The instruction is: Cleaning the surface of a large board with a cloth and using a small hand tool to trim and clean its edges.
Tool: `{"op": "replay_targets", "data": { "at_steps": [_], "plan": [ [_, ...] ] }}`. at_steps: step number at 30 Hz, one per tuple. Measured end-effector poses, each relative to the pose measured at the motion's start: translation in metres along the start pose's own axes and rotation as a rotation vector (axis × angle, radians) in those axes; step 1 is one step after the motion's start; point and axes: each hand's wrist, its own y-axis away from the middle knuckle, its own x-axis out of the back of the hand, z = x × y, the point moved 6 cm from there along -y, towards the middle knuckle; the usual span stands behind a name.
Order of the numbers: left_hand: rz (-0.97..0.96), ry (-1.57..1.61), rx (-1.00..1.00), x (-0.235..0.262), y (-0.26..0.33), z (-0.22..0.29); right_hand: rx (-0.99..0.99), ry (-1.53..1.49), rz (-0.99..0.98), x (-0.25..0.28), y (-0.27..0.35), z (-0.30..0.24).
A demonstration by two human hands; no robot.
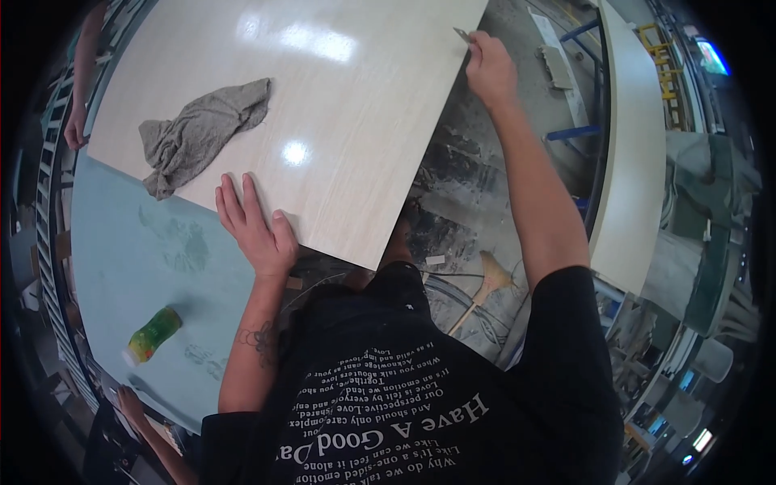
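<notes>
A large glossy cream panel (347, 137) with a faint wood-like grain lies in front of me, its near corner pointing at my body. My left hand (260, 236) rests on its near edge, fingers stretched out over the surface. At the panel's right edge, farther off, my right hand (491, 71) is closed around a small, flat metal blade (463, 35), whose tip shows past the fingers over the panel. A crumpled grey cloth (202, 133) lies on the panel beyond my left hand, one end hanging over the near edge.
Left of me, a pale green-blue surface (121, 242) carries a green bottle (155, 333) on its side. Other people's hands (75, 128) show at the far left and lower left. A broom (485, 283) lies on the stained floor; another cream panel (634, 137) stands to the right.
</notes>
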Motion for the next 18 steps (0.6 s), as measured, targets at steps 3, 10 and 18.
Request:
{"op": "replay_targets", "data": {
  "at_steps": [3, 10, 18],
  "plan": [
    [-0.008, 0.016, 0.011, -0.001, 0.000, 0.004, 0.060, -0.072, 0.070, 0.014, 0.028, -0.022],
    [0.000, 0.032, 0.006, 0.000, 0.001, 0.001, 0.012, -0.188, 0.039, 0.038, 0.117, -0.090],
    [-0.016, 0.015, -0.023, -0.001, 0.002, 0.002, -0.027, -0.446, -0.060, 0.075, 0.250, -0.171]
  ]
}}
